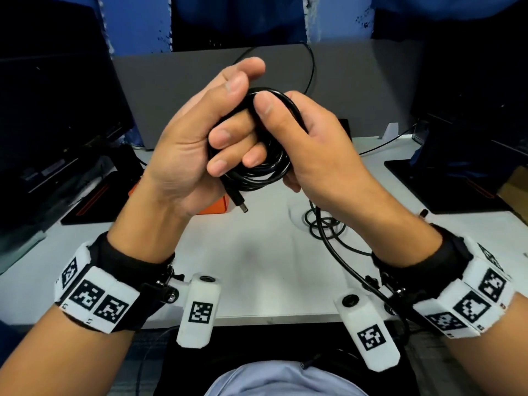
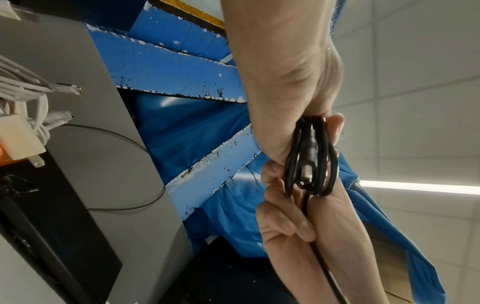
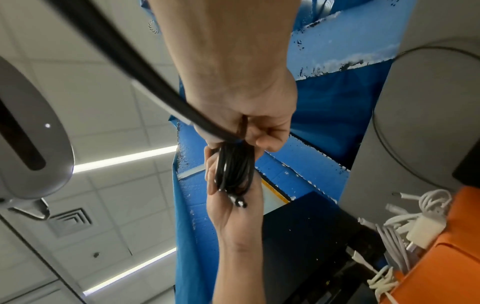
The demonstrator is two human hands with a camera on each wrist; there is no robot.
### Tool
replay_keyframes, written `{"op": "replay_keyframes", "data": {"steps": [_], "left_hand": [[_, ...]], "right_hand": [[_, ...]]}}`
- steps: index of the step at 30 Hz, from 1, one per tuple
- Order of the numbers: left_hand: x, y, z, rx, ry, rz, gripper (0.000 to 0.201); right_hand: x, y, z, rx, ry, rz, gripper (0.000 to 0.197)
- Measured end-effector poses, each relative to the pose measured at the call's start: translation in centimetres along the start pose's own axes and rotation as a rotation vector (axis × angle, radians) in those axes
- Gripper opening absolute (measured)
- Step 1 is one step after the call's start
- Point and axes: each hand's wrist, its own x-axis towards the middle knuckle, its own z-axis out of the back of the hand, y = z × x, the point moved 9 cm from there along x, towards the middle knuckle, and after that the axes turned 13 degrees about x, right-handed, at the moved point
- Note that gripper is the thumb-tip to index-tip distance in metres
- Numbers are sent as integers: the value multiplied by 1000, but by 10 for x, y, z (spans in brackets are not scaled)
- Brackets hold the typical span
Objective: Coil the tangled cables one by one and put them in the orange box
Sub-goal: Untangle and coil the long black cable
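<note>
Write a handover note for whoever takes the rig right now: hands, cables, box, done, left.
Left hand: grips the black cable coil, held above the table; barrel plug sticks out below.
Right hand: pinches the same coil, thumb on top.
Uncoiled tail runs from the coil down past the right wrist; more black cable lies looped on the table.
Orange box: already holds white cables.
Left: finish winding the tail, put the coil in the box, then any cable remaining.

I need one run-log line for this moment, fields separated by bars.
step: coiling | left hand: grips black cable coil | right hand: pinches coil | plug: dangling | orange box: holds white cables
</note>
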Motion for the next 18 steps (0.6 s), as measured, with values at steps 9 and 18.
{"op": "replay_keyframes", "data": {"steps": [9,18], "left_hand": [[-16,-17,-24,-13,183,84,35],[-5,-21,7,-181,-231,-187,25]], "right_hand": [[-11,28,-18,-64,271,119,49],[4,-7,2,-124,122,-18,13]]}}
